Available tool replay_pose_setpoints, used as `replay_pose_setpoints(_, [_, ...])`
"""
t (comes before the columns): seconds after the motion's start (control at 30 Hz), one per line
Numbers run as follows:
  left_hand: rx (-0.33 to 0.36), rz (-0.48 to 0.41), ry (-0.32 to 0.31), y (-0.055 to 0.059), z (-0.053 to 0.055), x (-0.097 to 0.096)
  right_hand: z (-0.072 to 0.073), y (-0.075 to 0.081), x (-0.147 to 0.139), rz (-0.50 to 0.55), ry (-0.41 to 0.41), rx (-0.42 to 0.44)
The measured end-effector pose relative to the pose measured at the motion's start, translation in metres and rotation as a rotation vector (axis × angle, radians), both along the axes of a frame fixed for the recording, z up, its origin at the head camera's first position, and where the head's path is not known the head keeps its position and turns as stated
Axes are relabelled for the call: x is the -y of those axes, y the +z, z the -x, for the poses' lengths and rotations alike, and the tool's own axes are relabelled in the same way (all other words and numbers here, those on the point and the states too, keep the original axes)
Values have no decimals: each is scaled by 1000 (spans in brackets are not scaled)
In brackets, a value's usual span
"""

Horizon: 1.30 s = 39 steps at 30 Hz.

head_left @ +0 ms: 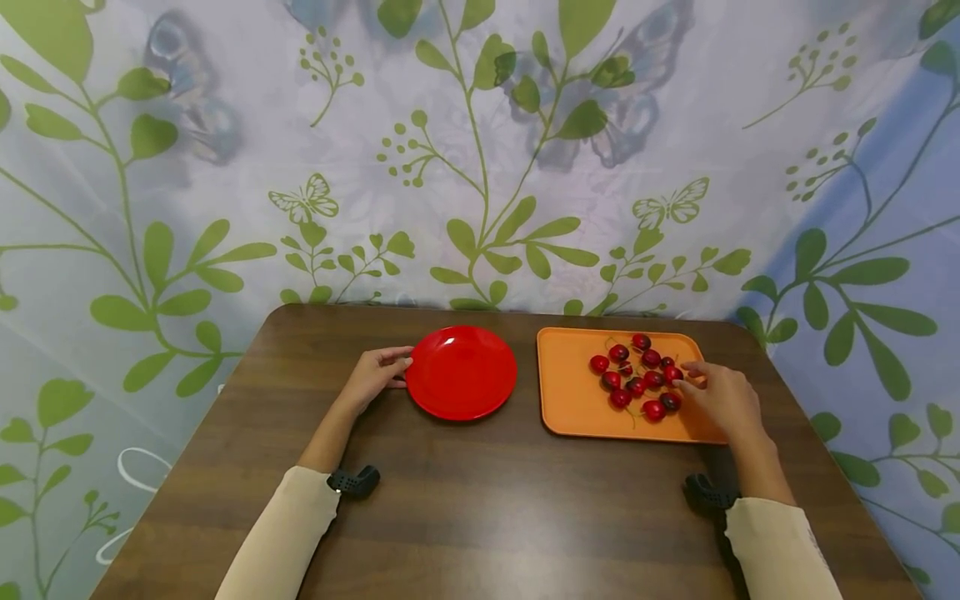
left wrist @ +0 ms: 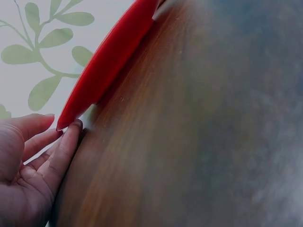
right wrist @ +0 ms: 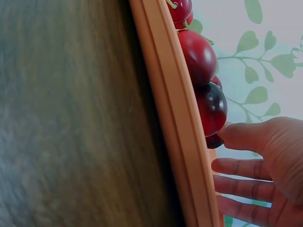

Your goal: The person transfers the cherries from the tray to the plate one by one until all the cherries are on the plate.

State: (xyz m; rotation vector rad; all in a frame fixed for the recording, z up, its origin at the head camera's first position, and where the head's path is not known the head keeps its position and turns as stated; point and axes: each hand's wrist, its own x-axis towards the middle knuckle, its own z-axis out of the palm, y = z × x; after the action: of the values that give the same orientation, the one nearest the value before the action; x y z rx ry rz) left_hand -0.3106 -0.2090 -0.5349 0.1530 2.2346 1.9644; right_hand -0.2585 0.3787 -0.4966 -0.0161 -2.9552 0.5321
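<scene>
A brown wood-grain worktop (head_left: 450, 500) with rounded far corners stands before a pale backdrop (head_left: 360, 158) printed with green leafy stems (head_left: 483, 183) and butterflies (head_left: 303, 200), bluer towards the right. Light leaves a whitish sheen (head_left: 517, 521) on the wood.

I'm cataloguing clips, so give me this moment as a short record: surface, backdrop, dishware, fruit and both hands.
surface: brown table
backdrop: cloth printed with green leaves and butterflies
dishware: red plate; orange tray to its right
fruit: red cherries, clustered on the orange tray
left hand: holds the red plate's rim
right hand: at the cluster's right edge; whether it grips a cherry is unclear
</scene>
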Motion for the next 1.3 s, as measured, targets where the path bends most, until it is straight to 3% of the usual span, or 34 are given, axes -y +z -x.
replay_pose_setpoints(0.43, [44, 8, 23, 1, -1, -2, 1, 0, 0, 8, -16, 32])
replay_pose_setpoints(0.67, [65, -12, -2, 1, -1, 0, 1, -2, 0, 0, -14, 55])
replay_pose_setpoints(1.0, [75, -26, -43, 26, -13, -5, 1, -2, 2, -7, -19, 46])
replay_pose_setpoints(1.3, [75, -25, -43, 26, -15, -5, -1, 1, 5, -8, -16, 54])
